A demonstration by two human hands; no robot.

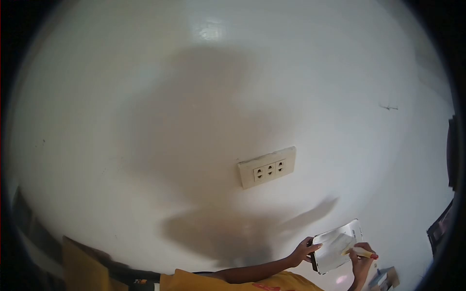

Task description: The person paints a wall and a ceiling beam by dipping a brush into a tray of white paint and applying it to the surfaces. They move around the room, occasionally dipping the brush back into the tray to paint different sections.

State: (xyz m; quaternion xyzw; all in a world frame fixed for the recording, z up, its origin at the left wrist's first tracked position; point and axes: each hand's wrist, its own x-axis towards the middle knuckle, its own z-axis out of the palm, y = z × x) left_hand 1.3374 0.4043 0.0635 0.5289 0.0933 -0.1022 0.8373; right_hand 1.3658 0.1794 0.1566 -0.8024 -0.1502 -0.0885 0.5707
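Low on the right, my left hand point(303, 251) grips the dark edge of a flat, white rectangular plate point(332, 254), thumb lying over its top face. The plate is tilted and carries greyish smears. My right hand point(360, 264) is closed around a pale yellow handled tool point(364, 252) with a red end. The tool's other end points at the plate's surface; whether it is a brush or a putty knife I cannot make out.
A white wall fills most of the view, with a triple socket outlet point(267, 168) left of and above the plate. Small dark marks point(388, 107) show on the wall. An open box point(386, 279) sits at lower right, a brown board point(83, 264) at lower left.
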